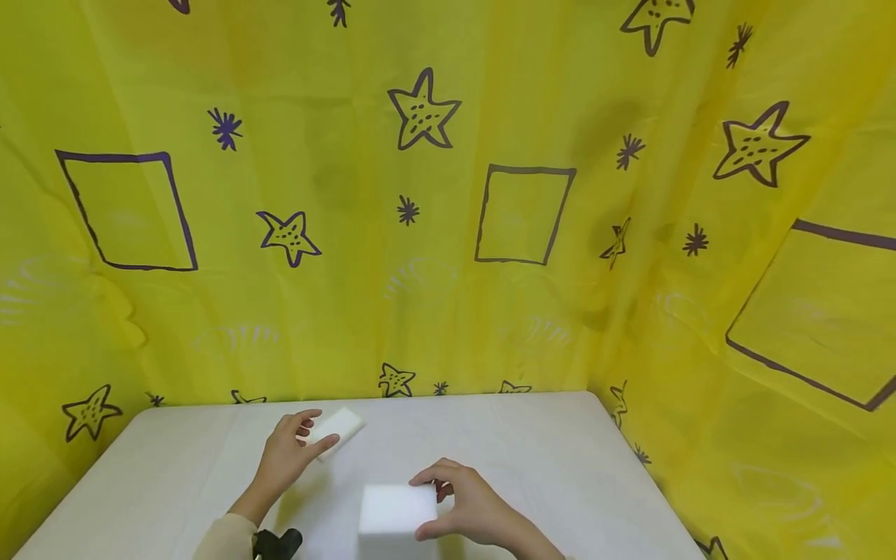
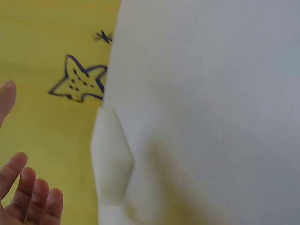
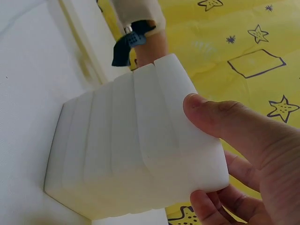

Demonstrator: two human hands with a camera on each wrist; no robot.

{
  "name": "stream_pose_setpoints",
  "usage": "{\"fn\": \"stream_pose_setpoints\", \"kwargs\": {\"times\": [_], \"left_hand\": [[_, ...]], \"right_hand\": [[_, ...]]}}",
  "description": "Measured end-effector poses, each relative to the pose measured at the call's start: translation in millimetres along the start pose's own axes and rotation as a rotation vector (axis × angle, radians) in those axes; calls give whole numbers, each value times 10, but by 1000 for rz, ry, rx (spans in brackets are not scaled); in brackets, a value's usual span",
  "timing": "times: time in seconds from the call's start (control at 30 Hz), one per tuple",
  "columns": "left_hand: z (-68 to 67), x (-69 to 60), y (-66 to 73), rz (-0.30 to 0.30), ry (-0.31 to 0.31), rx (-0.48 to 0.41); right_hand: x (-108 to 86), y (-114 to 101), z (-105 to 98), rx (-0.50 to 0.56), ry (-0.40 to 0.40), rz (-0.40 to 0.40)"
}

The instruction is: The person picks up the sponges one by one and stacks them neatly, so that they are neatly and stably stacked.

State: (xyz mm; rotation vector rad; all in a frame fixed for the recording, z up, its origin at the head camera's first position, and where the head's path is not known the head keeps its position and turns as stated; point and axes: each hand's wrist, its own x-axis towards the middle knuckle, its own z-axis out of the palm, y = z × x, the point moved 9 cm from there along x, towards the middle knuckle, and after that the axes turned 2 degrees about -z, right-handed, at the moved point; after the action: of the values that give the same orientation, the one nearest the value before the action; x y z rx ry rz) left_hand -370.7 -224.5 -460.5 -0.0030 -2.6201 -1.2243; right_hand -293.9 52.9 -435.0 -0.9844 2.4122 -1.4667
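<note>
A stack of white sponge blocks (image 3: 101, 136), several layers high, stands on the white table. My right hand (image 1: 476, 505) pinches the top sponge block (image 1: 397, 505) of that stack, its thumb on one edge and fingertips on another. Farther back and to the left, a single white sponge block (image 1: 343, 426) lies on the table. Over it hovers my left hand (image 1: 283, 455), thumb and fingers spread. In the left wrist view the lone block is apart from the fingers, and nothing is held.
The white table (image 1: 546, 443) reaches back to a yellow curtain (image 1: 336, 311) printed with stars and squares, which also hangs on both sides. A dark strap end (image 1: 278, 543) sticks out from the left wrist, close to the stack's left side.
</note>
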Motion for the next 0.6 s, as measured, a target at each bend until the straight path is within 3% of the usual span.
{"fn": "stream_pose_setpoints", "kwargs": {"times": [0.27,0.6], "left_hand": [[109,143,-301,-93,-41,47],[125,140,-572,-81,-31,97]], "right_hand": [[-37,2,-30,-24,17,-35],[-5,-26,7,-2,16,-26]]}}
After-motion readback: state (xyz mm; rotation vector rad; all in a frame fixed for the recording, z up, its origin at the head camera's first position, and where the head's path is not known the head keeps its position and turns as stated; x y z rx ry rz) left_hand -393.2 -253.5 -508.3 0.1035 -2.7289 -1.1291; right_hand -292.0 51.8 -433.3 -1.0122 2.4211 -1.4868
